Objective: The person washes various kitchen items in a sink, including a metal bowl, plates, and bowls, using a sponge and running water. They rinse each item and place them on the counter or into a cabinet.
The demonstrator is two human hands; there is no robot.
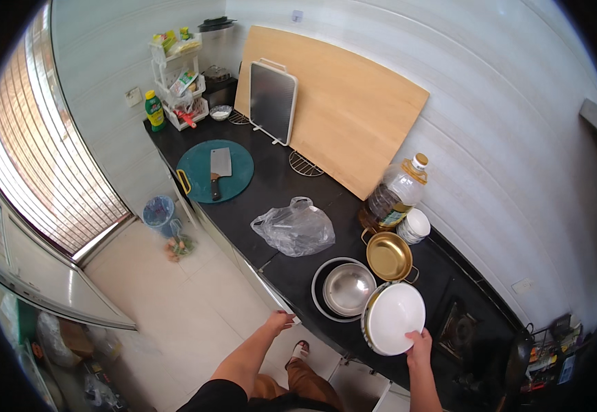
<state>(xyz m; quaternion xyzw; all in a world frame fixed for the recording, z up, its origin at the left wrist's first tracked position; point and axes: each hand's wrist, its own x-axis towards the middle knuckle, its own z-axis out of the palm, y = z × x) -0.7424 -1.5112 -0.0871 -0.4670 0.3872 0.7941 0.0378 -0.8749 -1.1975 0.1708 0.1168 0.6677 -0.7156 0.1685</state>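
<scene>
Right hand: from my remote view, I had the right hand (418,343) gripping the near rim of the white bowl (398,319).
White bowl: I saw it over the desk (236,226), between the steel bowl (350,290) and the burner (460,328), just below the gold pan (389,256).
Left hand: I held the left hand (281,322) near the front edge; I couldn't tell whether its fingers were closed.

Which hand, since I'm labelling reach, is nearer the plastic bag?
Left: the left hand is below the plastic bag in the picture; the right hand, gripping the white bowl, is farther, to the right.
</scene>
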